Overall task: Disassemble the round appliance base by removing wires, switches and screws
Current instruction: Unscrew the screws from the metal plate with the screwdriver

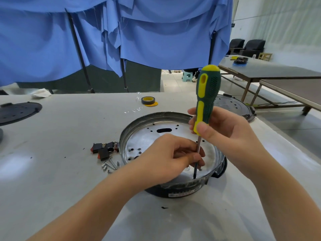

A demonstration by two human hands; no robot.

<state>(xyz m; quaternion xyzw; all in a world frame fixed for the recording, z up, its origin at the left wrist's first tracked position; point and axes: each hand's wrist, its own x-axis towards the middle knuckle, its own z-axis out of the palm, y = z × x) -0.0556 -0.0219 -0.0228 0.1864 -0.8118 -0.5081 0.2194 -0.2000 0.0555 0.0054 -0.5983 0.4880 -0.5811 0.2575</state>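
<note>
With the right hand [224,129] grasping the screwdriver [206,96] and left-hand fingers [196,157] apparently steadying its shaft at the round base's [139,126] five o'clock, a tilted tip could slip.

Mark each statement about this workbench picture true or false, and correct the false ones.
1. The right hand grips the screwdriver by its handle. True.
2. The screwdriver lies flat on the table. False: it stands nearly upright, tip down inside the round base.
3. The left hand pinches the screwdriver's shaft low down. True.
4. The switches sit inside the base. False: they lie on the table, left of it.
5. Loose screws lie on the table near the switches. True.
6. The tape roll is red. False: grey and yellow.
</note>
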